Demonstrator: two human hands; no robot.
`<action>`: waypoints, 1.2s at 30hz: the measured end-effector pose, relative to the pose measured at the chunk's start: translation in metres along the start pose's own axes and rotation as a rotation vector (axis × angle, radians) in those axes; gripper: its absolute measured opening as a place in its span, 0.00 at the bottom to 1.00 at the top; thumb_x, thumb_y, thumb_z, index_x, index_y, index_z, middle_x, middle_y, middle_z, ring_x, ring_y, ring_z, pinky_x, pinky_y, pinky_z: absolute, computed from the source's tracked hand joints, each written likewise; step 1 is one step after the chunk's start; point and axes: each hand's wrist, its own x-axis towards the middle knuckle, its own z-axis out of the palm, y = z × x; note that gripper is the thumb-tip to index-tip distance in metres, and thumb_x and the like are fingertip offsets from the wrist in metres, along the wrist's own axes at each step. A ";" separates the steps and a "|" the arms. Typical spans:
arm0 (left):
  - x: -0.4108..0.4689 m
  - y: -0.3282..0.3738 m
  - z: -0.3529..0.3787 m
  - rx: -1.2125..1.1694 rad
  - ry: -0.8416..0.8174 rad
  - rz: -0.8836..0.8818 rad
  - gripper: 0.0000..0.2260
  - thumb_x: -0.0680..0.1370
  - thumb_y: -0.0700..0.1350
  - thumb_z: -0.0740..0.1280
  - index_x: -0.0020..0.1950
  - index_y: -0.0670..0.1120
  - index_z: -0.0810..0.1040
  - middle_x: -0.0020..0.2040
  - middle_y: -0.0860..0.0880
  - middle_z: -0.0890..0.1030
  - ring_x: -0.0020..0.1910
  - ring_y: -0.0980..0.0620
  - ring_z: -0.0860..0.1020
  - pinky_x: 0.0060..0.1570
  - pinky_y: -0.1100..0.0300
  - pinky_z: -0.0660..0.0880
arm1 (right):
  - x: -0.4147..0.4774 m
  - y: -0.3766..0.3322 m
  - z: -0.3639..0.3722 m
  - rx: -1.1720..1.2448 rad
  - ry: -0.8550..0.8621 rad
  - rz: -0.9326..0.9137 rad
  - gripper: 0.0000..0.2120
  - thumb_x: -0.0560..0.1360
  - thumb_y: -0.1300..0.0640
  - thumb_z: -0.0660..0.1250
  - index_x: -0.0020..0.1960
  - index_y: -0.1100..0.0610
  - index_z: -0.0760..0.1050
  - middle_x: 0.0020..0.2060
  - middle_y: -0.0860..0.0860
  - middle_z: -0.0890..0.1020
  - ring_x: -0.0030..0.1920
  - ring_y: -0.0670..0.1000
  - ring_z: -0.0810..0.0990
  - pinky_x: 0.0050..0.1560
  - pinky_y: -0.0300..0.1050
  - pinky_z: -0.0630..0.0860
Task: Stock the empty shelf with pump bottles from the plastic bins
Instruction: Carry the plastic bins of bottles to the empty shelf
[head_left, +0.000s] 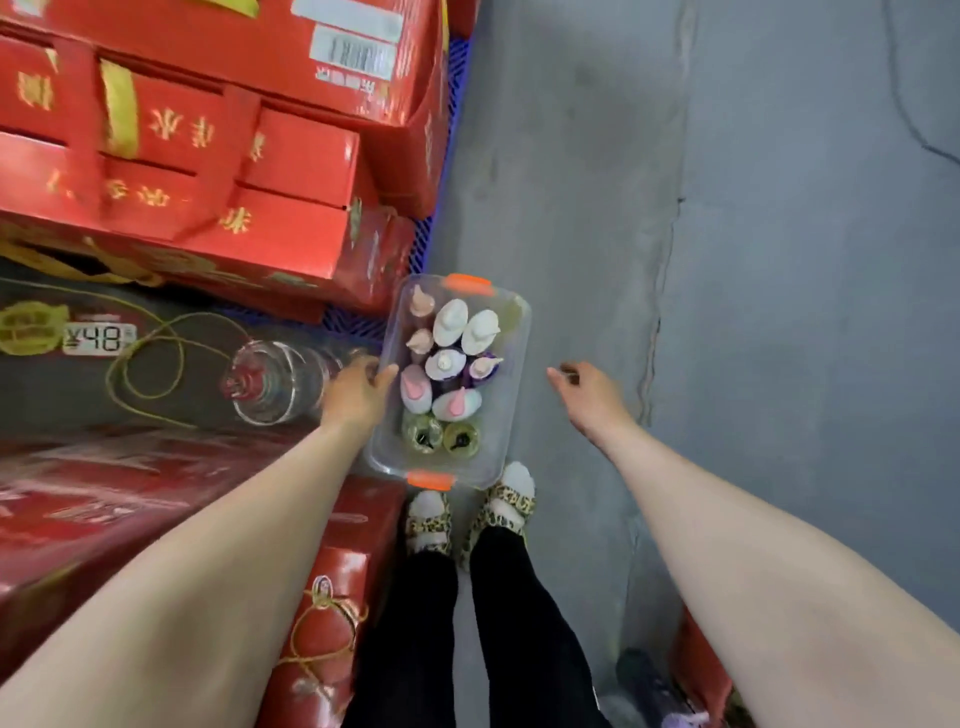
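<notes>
Far left, stacked red boxes (218, 156) crowding the aisle, a price tag (98, 338) and a loose yellow cord (145, 364) below them, then a clear bottle (275, 384) lying on its side. Next, the left grip (358, 389), clasped on the left wall of the bin (506, 415), thumb hooked over the rim: likely taking hold to lift or shift it. Inside the bin, down on the floor (779, 312) just ahead of the slippers (467, 514), pump bottles (449, 364) standing upright and packed close, heads up, so easy to pluck. Orange handles (469, 284) at both ends, untouched. Right of the bin, the right grip (582, 387), empty, fingers loosely curled, apart from the wall, seemingly bound for that side. No shelf in view.
</notes>
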 end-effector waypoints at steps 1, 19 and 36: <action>0.015 -0.006 0.012 -0.019 0.000 -0.022 0.19 0.81 0.53 0.63 0.64 0.40 0.76 0.59 0.39 0.81 0.60 0.38 0.77 0.59 0.50 0.70 | 0.017 0.006 0.011 0.043 -0.006 0.008 0.23 0.81 0.44 0.63 0.68 0.58 0.75 0.61 0.57 0.81 0.55 0.58 0.82 0.47 0.42 0.73; 0.186 -0.109 0.156 -0.197 0.047 -0.227 0.23 0.81 0.59 0.60 0.72 0.48 0.70 0.66 0.42 0.76 0.63 0.39 0.75 0.61 0.48 0.71 | 0.173 0.085 0.186 0.629 0.051 0.217 0.13 0.79 0.52 0.68 0.62 0.55 0.75 0.39 0.51 0.78 0.39 0.49 0.78 0.51 0.53 0.80; 0.169 -0.106 0.138 -0.216 0.074 -0.196 0.13 0.76 0.49 0.72 0.48 0.40 0.77 0.43 0.45 0.80 0.43 0.47 0.77 0.43 0.59 0.68 | 0.173 0.076 0.165 0.582 0.164 0.307 0.12 0.76 0.51 0.73 0.40 0.53 0.72 0.34 0.53 0.77 0.33 0.53 0.74 0.40 0.50 0.77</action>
